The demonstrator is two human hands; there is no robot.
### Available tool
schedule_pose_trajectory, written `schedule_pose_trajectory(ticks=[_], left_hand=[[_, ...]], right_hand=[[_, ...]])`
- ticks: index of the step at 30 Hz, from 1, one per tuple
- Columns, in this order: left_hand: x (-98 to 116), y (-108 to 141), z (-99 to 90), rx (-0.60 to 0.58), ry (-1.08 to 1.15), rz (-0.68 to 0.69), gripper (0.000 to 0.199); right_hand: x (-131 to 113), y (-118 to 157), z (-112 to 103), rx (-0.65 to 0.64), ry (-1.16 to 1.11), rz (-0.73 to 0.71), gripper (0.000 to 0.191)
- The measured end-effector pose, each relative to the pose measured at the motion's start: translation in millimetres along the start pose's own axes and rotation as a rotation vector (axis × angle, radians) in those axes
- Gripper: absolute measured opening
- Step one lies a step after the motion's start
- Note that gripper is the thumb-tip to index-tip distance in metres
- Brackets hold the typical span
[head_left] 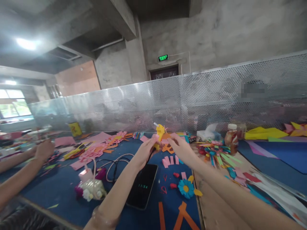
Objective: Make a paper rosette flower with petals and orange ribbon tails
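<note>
**Above the blue surface, a yellow glue gun in the left hand**

At the far left, a bright window and a ceiling lamp light a room with bare concrete overhead. Below the window, a co-worker's forearms reach across the surface; their hands are blurred, and what they hold cannot be told. A yellow box stands near a perforated metal partition, which runs along the back of the surface. Pink paper petals are heaped in front of it, and nearer sits a small pale ornament with a handle and flowers.

Toward the middle, a loose cable lies behind a black phone reading 11:54. Over this part, the person's left hand is wrapped around the glue gun, a whitish stick poking out at its top. Beside it, the right hand has bent fingers next to an orange piece; whether it grips anything cannot be told. Beyond the partition, a green exit sign glows above a dark doorway in the concrete wall.

Below the hands lie short pink strips, a blue paper flower with a yellow centre and long orange strips. Farther right, a brown board carries a heap of coloured strips and a white-lidded jar. Yellow sheets and a blue sheet fill the right end.
</note>
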State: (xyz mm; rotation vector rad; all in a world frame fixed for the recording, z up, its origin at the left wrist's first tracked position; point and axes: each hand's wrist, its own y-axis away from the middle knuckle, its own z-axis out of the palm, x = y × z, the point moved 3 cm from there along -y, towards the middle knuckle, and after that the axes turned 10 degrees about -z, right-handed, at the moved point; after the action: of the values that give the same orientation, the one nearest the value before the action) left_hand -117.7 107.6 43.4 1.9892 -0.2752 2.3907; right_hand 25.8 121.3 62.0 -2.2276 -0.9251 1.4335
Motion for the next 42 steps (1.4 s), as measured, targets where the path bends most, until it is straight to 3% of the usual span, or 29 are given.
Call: schedule_pose_trajectory(ticks=[5, 12, 17, 23, 33, 37, 42], left_hand=[[-6, 5, 6.8, -0.002, 0.008, 0.067, 0.033], [-8, 8, 8.7, -0.015, 0.051, 0.121, 0.035], [-5, 17, -7.9, 0.010, 0.099, 0.133, 0.033], [-3, 19, -28.7, 0.190, -0.221, 0.148, 0.036], [-5, 30, -9.8, 0.345, -0.593, 0.214, 0.021], [-1, 34, -11.1, 0.338, -0.630, 0.223, 0.022], [11, 35, -18.2, 0.283, -0.625, 0.228, 0.029]], right_hand=[[11, -8, 30, -0.059, -0.398, 0.164, 0.036], [11, -18, 50, 0.048, -0.621, 0.160, 0.031], [7, -30, 36, 0.193, -0.619, 0.103, 0.017], [-6, -30, 26, 0.214, -0.565, 0.084, 0.011], [-16, -15, 43, 0.185, -0.381, 0.059, 0.023], [-14, -15, 36, 0.200, -0.327, 0.041, 0.027], [-12, -15, 33, 0.125, -0.304, -0.016, 0.026]])
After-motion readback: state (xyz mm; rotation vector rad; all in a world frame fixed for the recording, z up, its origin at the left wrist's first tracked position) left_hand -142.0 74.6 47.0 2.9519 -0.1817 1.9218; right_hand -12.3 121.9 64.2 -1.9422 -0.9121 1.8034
